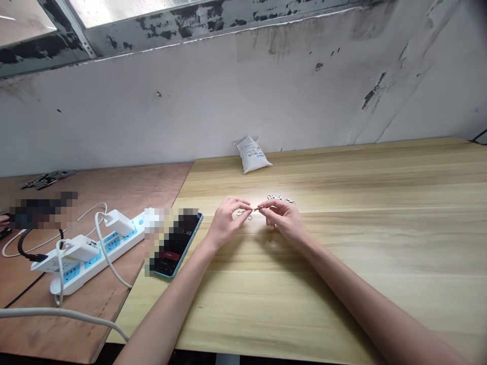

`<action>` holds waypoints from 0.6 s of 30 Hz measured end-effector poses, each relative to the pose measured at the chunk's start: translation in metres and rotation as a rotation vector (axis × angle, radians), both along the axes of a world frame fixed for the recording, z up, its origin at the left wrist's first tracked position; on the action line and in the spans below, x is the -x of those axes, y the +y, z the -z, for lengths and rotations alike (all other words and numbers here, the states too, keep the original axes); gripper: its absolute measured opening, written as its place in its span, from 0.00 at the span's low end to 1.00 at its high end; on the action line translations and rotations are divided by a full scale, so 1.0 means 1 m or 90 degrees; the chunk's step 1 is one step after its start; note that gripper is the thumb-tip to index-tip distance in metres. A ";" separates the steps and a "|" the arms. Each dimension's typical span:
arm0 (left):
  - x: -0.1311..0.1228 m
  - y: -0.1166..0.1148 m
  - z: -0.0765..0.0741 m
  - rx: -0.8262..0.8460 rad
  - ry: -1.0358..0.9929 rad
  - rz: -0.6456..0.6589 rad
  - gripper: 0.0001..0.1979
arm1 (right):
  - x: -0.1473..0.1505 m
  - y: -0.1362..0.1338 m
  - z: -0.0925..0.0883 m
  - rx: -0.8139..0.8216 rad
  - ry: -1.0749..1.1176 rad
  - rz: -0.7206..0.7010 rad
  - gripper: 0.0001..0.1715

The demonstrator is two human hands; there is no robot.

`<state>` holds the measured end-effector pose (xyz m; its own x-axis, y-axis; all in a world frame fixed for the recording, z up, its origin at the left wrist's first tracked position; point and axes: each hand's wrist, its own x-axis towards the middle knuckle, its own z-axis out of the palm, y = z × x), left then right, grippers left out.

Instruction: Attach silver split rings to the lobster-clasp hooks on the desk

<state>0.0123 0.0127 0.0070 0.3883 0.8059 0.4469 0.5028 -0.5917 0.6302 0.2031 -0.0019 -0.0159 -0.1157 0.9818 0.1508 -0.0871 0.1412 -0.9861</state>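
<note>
Closed pinch grips on both sides: the left hand (228, 221) and the right hand (283, 219) each bring thumb and forefinger together on a thin silver metal piece (256, 209), holding it just above the table between them. It is too small to tell its exact form, though it may be a little clasp or hook. Small silver metal rings (244, 213) lie just below the left hand's fingertips, and a short row of small silver clasps (279, 197) sits just beyond the right hand, all on a pale wood-grain table (342, 289).

Judging by its look, the piece should weigh almost nothing and feel stiff, but its polished surface and tiny size would make it slippery and easy to drop. The surest hold seems to be at its ends, with the fingertip pads pressing on opposite faces.

A slim black smartphone with a teal edge (177, 246) lies to the left of the left hand, partly pixelated. A white paper packet (253, 153) leans against a stained white wall (228, 101) at the far edge of the table. On a reddish-brown wooden table (95, 195) to the left sits a blue-and-white power strip (114, 243) with white plug chargers (118, 222) and cables.
</note>
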 end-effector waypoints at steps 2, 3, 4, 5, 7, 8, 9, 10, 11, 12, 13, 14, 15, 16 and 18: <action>0.000 0.000 -0.001 -0.008 0.008 -0.009 0.04 | 0.000 -0.001 0.000 0.002 0.000 -0.005 0.19; 0.000 0.000 -0.001 -0.013 0.012 -0.013 0.04 | 0.001 -0.001 -0.001 0.004 0.000 -0.008 0.19; 0.000 0.000 -0.001 -0.019 0.016 -0.016 0.04 | 0.001 -0.001 -0.001 0.007 0.000 -0.011 0.18; 0.000 0.000 -0.001 -0.026 0.022 -0.018 0.04 | 0.002 -0.002 -0.002 0.009 0.000 -0.015 0.18; 0.000 0.000 -0.001 -0.043 0.036 -0.021 0.04 | 0.002 -0.002 -0.002 0.007 0.001 -0.021 0.17; 0.000 0.000 -0.001 -0.050 0.042 -0.023 0.04 | 0.002 -0.002 -0.002 0.004 0.000 -0.021 0.17; -0.001 -0.001 -0.001 -0.054 0.046 -0.026 0.03 | 0.002 -0.002 -0.002 -0.001 -0.002 -0.019 0.17; -0.001 -0.001 -0.001 -0.055 0.048 -0.029 0.03 | 0.003 -0.002 -0.001 -0.006 -0.004 -0.014 0.16; -0.001 -0.001 -0.001 -0.054 0.048 -0.030 0.03 | 0.003 -0.002 -0.001 -0.012 -0.006 -0.007 0.17; -0.001 -0.001 -0.001 -0.053 0.046 -0.030 0.03 | 0.002 -0.002 -0.001 -0.017 -0.009 0.000 0.17; -0.001 -0.001 -0.001 -0.051 0.044 -0.029 0.04 | 0.002 -0.001 0.000 -0.022 -0.012 0.007 0.17; -0.001 -0.002 -0.001 -0.049 0.042 -0.027 0.04 | 0.002 -0.001 0.000 -0.027 -0.014 0.014 0.17; -0.001 -0.002 -0.001 -0.047 0.039 -0.026 0.04 | 0.002 -0.001 0.001 -0.032 -0.016 0.019 0.17; -0.001 -0.002 -0.001 -0.044 0.037 -0.025 0.04 | 0.002 -0.001 0.001 -0.036 -0.019 0.023 0.17; -0.002 -0.001 -0.002 -0.039 0.031 -0.025 0.04 | 0.001 -0.001 0.002 -0.044 -0.028 0.028 0.17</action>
<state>0.0138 0.0112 0.0087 0.3791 0.7932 0.4766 0.5563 -0.6069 0.5676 0.2018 -0.0029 -0.0177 -0.0807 0.9734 0.2146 -0.0362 0.2123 -0.9765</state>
